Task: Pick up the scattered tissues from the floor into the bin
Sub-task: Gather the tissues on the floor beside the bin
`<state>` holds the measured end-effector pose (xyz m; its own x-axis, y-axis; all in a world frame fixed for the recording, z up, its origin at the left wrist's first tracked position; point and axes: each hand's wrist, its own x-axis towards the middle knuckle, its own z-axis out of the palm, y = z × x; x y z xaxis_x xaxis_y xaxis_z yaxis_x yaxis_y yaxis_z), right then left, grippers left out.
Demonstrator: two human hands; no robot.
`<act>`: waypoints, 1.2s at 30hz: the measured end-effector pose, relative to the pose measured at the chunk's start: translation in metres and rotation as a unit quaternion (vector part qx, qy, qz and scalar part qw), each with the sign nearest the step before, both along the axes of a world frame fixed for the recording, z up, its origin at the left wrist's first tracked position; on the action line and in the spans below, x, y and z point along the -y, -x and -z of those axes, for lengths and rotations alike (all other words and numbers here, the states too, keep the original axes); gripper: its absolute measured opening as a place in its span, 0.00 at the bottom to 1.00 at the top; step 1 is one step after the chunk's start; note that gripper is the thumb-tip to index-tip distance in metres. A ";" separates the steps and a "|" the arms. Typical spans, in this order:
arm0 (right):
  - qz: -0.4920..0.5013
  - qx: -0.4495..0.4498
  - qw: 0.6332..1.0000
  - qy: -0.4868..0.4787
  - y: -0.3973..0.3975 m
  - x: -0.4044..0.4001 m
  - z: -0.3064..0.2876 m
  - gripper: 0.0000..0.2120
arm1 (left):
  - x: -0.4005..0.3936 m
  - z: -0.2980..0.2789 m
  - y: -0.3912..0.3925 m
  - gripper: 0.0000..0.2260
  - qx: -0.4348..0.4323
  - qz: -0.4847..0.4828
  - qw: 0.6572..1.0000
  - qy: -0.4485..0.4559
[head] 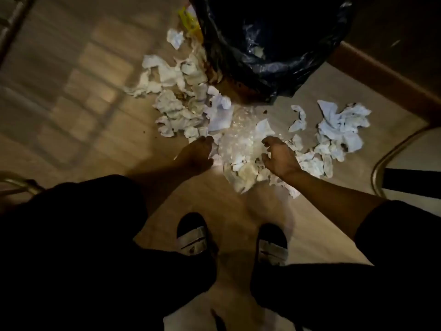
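Note:
Several crumpled white tissues (pixel 181 108) lie scattered on the tan floor in front of a bin lined with a black bag (pixel 274 44). More tissues (pixel 341 127) are heaped to the right, and a clear crinkled plastic sheet (pixel 238 137) lies in the middle. My left hand (pixel 196 155) reaches down at the left edge of the middle pile, fingers extended and touching tissue. My right hand (pixel 279 156) hovers over the pile's right side, its fingers spread and curled, holding nothing. One tissue (pixel 259 52) lies inside the bin.
My two feet in black and white slippers (pixel 193 235) stand just behind the pile. A yellow wrapper (pixel 189 19) lies left of the bin. A brown skirting board (pixel 386 77) runs along the right, and a curved metal frame (pixel 381 163) stands at the right edge.

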<state>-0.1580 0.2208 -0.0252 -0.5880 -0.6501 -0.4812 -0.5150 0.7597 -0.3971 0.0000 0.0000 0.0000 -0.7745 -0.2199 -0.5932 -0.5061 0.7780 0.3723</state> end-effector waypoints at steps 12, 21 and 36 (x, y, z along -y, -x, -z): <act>-0.330 -0.148 0.932 0.000 0.092 -0.027 0.096 0.45 | 0.004 0.125 0.084 0.42 -0.053 0.278 0.957 0.064; -0.192 -0.068 0.976 -0.077 0.075 -0.023 0.063 0.52 | -0.004 0.057 0.087 0.08 -0.128 0.245 0.956 0.101; -0.347 -0.061 0.929 -0.113 0.006 0.009 0.083 0.24 | 0.055 -0.017 -0.003 0.20 -0.282 0.143 0.933 0.169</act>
<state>-0.1640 0.2117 -0.1082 -0.1241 -0.7839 -0.6083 -0.9425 0.2849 -0.1749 0.0026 -0.0549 0.0173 -0.9984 -0.0563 -0.0068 -0.0564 0.9727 0.2251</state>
